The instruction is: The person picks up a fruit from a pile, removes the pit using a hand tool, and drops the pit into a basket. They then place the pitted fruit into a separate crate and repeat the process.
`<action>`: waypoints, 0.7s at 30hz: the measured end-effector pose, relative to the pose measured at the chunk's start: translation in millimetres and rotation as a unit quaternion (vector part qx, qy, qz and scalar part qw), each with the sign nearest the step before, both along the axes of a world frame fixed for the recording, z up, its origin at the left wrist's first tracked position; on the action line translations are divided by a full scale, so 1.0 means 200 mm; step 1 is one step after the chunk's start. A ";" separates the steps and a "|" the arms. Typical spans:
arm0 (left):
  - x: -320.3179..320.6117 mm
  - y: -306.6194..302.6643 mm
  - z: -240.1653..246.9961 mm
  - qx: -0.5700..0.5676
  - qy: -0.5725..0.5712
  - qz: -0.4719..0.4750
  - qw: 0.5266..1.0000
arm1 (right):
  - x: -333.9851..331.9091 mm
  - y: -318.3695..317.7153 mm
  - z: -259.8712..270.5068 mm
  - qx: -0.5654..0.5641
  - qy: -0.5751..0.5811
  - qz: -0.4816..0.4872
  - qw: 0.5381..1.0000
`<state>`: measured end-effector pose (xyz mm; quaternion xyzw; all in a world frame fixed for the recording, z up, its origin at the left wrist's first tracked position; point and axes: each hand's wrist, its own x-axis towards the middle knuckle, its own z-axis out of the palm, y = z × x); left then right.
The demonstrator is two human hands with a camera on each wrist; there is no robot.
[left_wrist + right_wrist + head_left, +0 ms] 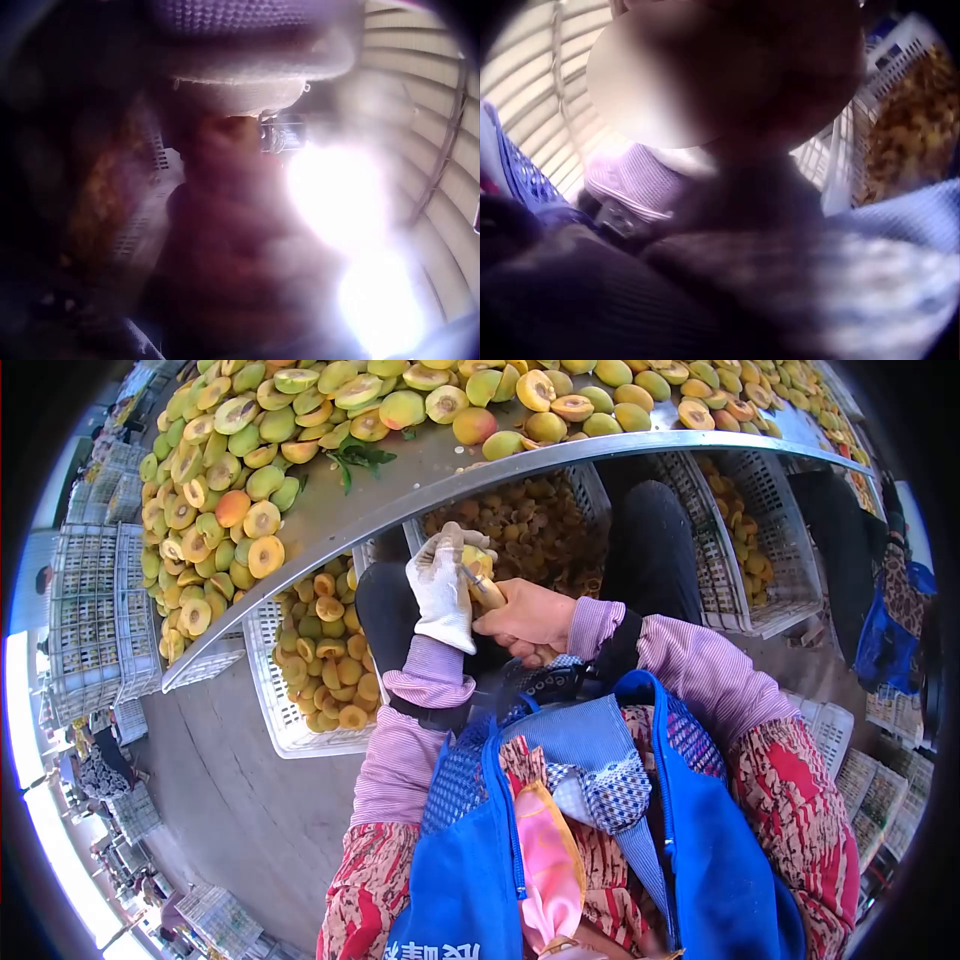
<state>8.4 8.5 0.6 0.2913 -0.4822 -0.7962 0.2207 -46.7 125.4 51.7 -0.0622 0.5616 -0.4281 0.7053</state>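
Note:
My left hand [440,585], in a white glove, grips a yellow-green peach [478,563] above the gap between the knees. Just beside it, my bare right hand [535,618] holds a wooden-handled pitting tool [488,593]. Its metal end points up-left and meets the peach, where the gloved fingers hide part of it. In the left wrist view, glare and shadow blur most of the work, with the glove cuff [240,94] showing at the top. A large dark blur covers much of the right wrist view.
A metal table [400,500] heaped with halved peaches [240,420] curves across the front. Beneath its edge stand white crates, one with peach halves [335,660] at left and another [790,560] at right. Between the knees lies a heap of brownish fruit pieces [540,525]. Stacked crates [90,610] stand farther left.

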 end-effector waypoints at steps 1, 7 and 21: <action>0.00 -0.01 0.01 -0.054 0.016 0.000 0.998 | 0.00 0.00 0.00 0.000 0.001 -0.001 1.000; 0.03 0.00 0.05 -0.109 0.067 0.000 0.992 | -0.02 0.00 0.05 -0.050 0.000 0.020 0.999; -0.12 -0.02 -0.11 0.187 -0.022 0.129 0.974 | -0.08 -0.05 -0.25 -0.045 0.690 0.162 0.704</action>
